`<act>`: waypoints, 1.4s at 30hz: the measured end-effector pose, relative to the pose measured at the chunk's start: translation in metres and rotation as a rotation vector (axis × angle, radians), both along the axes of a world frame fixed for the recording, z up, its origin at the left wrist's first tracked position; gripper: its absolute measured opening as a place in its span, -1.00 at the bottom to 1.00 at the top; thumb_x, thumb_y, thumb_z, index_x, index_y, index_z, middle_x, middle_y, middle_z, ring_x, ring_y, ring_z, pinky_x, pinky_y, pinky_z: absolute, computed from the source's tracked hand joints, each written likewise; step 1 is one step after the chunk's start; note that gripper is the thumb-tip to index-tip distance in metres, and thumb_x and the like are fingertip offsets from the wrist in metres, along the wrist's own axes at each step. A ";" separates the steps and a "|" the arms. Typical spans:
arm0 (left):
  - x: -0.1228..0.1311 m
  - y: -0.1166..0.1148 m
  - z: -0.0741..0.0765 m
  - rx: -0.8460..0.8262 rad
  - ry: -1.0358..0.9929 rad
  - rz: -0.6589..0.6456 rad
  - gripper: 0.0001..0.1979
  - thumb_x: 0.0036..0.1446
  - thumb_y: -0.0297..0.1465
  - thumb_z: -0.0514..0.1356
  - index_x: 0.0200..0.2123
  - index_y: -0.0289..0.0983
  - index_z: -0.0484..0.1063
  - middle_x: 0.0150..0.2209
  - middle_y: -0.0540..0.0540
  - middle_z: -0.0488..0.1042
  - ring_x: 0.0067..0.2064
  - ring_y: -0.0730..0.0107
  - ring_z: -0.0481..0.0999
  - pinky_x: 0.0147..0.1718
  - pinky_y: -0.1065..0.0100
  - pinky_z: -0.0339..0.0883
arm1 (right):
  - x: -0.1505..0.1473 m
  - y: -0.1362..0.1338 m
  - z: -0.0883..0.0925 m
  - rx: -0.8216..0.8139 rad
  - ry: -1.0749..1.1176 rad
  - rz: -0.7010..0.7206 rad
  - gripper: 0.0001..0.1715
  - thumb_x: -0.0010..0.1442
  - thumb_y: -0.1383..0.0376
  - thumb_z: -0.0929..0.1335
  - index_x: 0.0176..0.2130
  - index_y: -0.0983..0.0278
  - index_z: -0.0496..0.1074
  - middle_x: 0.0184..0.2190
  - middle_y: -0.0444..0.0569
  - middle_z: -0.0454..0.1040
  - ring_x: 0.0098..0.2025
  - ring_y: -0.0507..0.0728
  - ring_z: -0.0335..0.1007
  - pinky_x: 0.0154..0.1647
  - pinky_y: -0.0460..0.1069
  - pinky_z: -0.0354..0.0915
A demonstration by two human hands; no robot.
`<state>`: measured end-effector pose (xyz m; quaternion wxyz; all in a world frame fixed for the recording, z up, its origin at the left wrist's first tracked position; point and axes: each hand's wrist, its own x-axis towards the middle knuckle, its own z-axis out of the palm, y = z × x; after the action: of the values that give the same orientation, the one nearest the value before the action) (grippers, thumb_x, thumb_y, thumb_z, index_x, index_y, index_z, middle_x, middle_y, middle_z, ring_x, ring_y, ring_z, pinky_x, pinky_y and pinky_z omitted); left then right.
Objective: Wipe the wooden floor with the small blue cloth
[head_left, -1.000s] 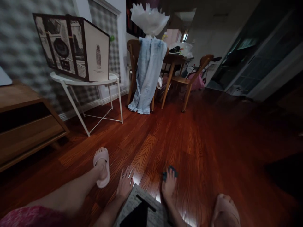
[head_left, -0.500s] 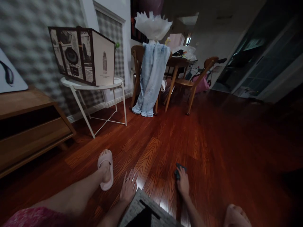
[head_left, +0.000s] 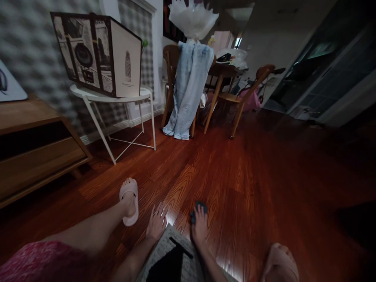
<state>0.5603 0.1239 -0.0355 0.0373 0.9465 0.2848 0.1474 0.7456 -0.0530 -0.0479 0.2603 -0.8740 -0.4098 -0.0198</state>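
My left hand (head_left: 156,224) rests low in front of me with its fingers stretched out, holding nothing. It looks flat on the reddish wood floor (head_left: 223,168), beside a grey surface with a black print (head_left: 167,254) whose kind I cannot make out. Under the fingers of my right hand (head_left: 200,225) is a small dark blue-green cloth (head_left: 199,204), pressed against the floor. The palm side of this hand is hidden, and most of the cloth is covered by the fingers.
My feet in pink slippers (head_left: 131,203) stand to either side. Ahead are a white side table (head_left: 113,97) bearing a suitcase-like box (head_left: 126,62), a wooden cabinet (head_left: 44,156) at left, light jeans (head_left: 190,86) over a chair, and another wooden chair (head_left: 239,100).
My right hand has slid left across the floor with the cloth, closer to my left hand. My left hand keeps its place on the floor. The view has tilted slightly down.
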 end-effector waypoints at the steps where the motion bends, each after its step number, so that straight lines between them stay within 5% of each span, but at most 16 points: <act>1: 0.000 0.000 0.000 0.001 0.004 -0.001 -0.35 0.26 -0.46 -0.03 0.41 -0.06 0.13 0.43 -0.06 0.21 0.44 0.22 0.14 0.42 -0.04 -0.03 | -0.013 0.014 -0.001 -0.007 0.014 0.093 -0.03 0.03 0.45 0.22 0.42 0.21 0.16 0.48 0.05 0.06 0.54 0.29 -0.27 0.45 0.41 -0.11; 4: 0.000 0.001 -0.002 0.013 0.029 -0.002 -0.37 0.27 -0.45 -0.03 0.39 -0.07 0.20 0.43 -0.06 0.21 0.45 0.20 0.13 0.41 -0.06 0.00 | -0.024 0.038 -0.002 -0.041 0.058 0.320 0.04 -0.03 0.51 0.22 0.41 0.12 0.17 0.47 -0.04 0.09 0.52 0.20 -0.16 0.47 0.35 -0.10; 8: 0.000 0.003 -0.004 0.038 0.024 -0.011 -0.35 0.26 -0.45 -0.02 0.41 -0.05 0.13 0.44 -0.06 0.20 0.44 0.22 0.16 0.42 -0.04 0.00 | 0.038 0.017 0.002 -0.028 0.096 0.378 -0.10 0.04 0.48 0.19 0.33 0.13 0.32 0.42 -0.01 0.21 0.47 0.18 0.00 0.45 0.31 -0.02; 12: -0.001 0.002 -0.001 0.039 0.016 -0.013 -0.33 0.25 -0.46 -0.01 0.43 -0.05 0.10 0.44 -0.06 0.19 0.44 0.22 0.17 0.44 -0.03 -0.08 | 0.127 -0.047 0.008 0.061 0.064 -0.021 -0.14 0.00 0.43 0.18 0.29 0.31 0.37 0.37 0.17 0.27 0.48 0.31 -0.02 0.40 0.35 0.06; 15: -0.001 0.000 0.004 0.016 0.020 -0.005 -0.32 0.26 -0.47 -0.02 0.43 -0.03 0.07 0.44 -0.06 0.19 0.44 0.22 0.17 0.44 -0.03 -0.10 | 0.152 -0.090 0.012 0.023 0.038 -0.402 -0.11 0.00 0.43 0.17 0.32 0.38 0.30 0.38 0.24 0.23 0.50 0.35 -0.12 0.38 0.38 0.06; 18: -0.001 -0.001 0.009 -0.010 0.035 0.001 -0.34 0.27 -0.45 -0.03 0.43 -0.04 0.09 0.43 -0.06 0.20 0.43 0.21 0.17 0.42 -0.05 -0.03 | 0.131 -0.101 0.012 -0.042 0.004 -0.570 -0.13 0.08 0.40 0.16 0.37 0.45 0.20 0.43 0.30 0.12 0.52 0.38 -0.22 0.40 0.42 -0.04; 21: -0.002 -0.001 0.011 -0.027 0.041 -0.005 -0.35 0.26 -0.46 -0.03 0.41 -0.07 0.14 0.44 -0.07 0.20 0.44 0.20 0.16 0.43 -0.06 -0.03 | 0.087 -0.074 0.011 -0.035 -0.007 -0.516 -0.14 0.12 0.38 0.16 0.39 0.48 0.15 0.44 0.34 0.06 0.53 0.39 -0.32 0.42 0.45 -0.14; 27: -0.002 -0.001 0.011 -0.040 0.023 -0.012 -0.35 0.28 -0.45 -0.03 0.42 -0.07 0.12 0.44 -0.06 0.18 0.46 0.25 0.10 0.45 -0.02 -0.14 | -0.011 0.019 0.005 0.056 0.096 -0.032 0.00 -0.04 0.49 0.21 0.40 0.25 0.19 0.47 0.06 0.06 0.54 0.27 -0.31 0.48 0.39 -0.22; 32: -0.001 -0.001 0.009 -0.013 0.027 -0.006 -0.33 0.26 -0.48 -0.03 0.43 -0.08 0.09 0.45 -0.07 0.16 0.46 0.25 0.10 0.44 -0.02 -0.10 | -0.053 0.052 0.000 0.014 0.111 0.210 0.15 -0.15 0.56 0.22 0.41 0.13 0.17 0.49 -0.10 0.04 0.53 0.17 -0.25 0.50 0.30 -0.20; 36: -0.001 0.000 0.008 -0.003 0.032 -0.011 -0.33 0.27 -0.46 -0.02 0.43 -0.04 0.09 0.45 -0.05 0.18 0.45 0.23 0.12 0.43 -0.04 -0.08 | -0.002 0.032 0.010 0.006 0.092 0.183 0.05 -0.10 0.56 0.19 0.36 0.16 0.27 0.44 -0.06 0.16 0.51 0.15 -0.13 0.49 0.28 -0.14; 42: -0.002 -0.001 0.012 -0.036 0.042 -0.005 -0.35 0.27 -0.46 -0.03 0.42 -0.06 0.11 0.46 -0.07 0.15 0.46 0.21 0.11 0.44 -0.05 -0.12 | 0.130 -0.067 0.025 -0.094 0.034 -0.339 -0.06 -0.01 0.47 0.17 0.36 0.38 0.25 0.41 0.20 0.19 0.51 0.29 -0.16 0.41 0.32 -0.01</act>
<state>0.5579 0.1230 -0.0235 0.0488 0.9493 0.2857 0.1220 0.8758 -0.1204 -0.0228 0.2192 -0.9420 -0.2526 -0.0296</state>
